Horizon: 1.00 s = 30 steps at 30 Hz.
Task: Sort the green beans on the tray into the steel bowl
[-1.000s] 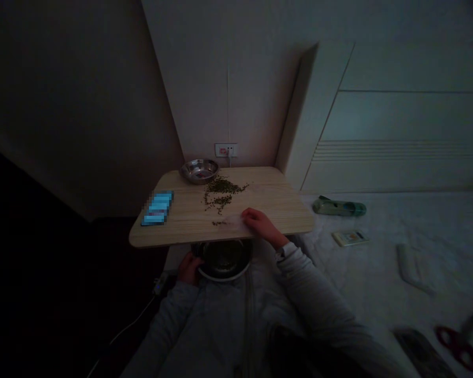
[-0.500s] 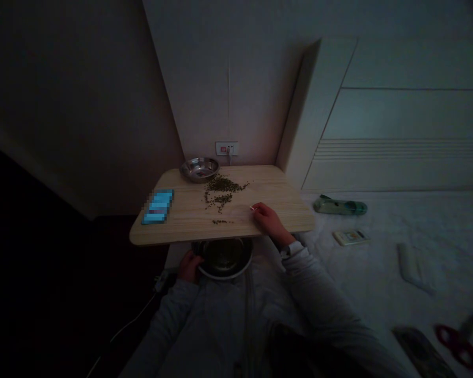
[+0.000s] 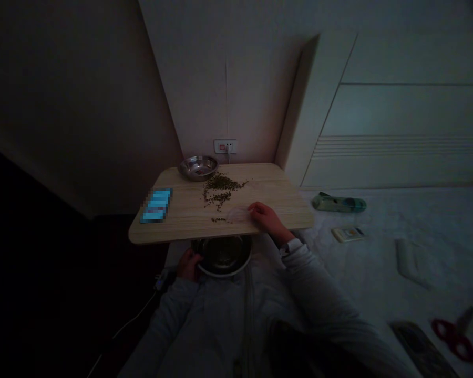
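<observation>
Small dark green beans or grains (image 3: 223,182) lie scattered on a light wooden tabletop (image 3: 279,184), thickest toward the back, with a short line of them near the front edge. My right hand (image 3: 265,216) is low over the front right of the board. Its fingers are pinched on a pale, see-through flat piece (image 3: 238,214) whose tip reaches the short line; its exact kind is unclear. My left hand (image 3: 188,265) grips the left rim of a bowl (image 3: 224,274) on my lap, partly hidden beneath the front edge. The bowl's dark inside is hard to make out.
A steel bowl (image 3: 198,169) stands at the back left of the board, a lit phone (image 3: 156,205) at its left. A socket (image 3: 225,146) is on the wall. On the bed at right lie a green bottle-like item (image 3: 339,202), a white phone-like device (image 3: 349,234) and red-handled scissors (image 3: 453,338).
The pale piece in my right hand now shows flat, reaching left toward the short line of grains; before, only a glint showed at my fingertips. My left hand stays on the bowl.
</observation>
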{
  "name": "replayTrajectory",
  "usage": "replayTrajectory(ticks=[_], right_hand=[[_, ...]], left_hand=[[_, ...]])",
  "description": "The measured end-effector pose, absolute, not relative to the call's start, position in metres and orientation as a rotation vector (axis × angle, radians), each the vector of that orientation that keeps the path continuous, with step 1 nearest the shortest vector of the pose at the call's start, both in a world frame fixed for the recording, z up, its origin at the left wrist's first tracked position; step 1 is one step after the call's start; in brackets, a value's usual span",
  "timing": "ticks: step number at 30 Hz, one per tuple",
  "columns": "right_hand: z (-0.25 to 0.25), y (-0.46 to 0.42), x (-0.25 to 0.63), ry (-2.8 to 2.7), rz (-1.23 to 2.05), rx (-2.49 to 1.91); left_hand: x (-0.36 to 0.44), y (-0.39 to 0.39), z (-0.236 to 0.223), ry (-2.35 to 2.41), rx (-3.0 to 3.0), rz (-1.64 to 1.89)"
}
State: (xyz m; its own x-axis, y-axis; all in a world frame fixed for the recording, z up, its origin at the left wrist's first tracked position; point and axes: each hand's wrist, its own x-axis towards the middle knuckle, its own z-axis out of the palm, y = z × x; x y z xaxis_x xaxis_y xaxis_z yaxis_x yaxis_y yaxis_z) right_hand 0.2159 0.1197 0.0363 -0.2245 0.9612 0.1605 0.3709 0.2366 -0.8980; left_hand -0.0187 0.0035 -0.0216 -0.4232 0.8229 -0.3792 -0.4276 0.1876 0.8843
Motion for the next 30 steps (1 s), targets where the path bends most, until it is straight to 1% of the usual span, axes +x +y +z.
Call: replayTrajectory(ticks=[15, 24, 30], right_hand=[[0.035, 0.119, 0.217, -1.74, 0.979, -1.214], [0.036, 0.119, 0.217, -1.735, 0.947, -1.225], [0.037, 0.117, 0.217, -1.724, 1.01, -1.192]], left_hand=[[-0.018, 0.004, -0.024, 1.419, 0.398, 1.459], [-0.017, 0.003, -0.012, 1.401, 0.427, 1.443], [-0.012, 0.002, -0.006, 1.409, 0.39, 1.471]])
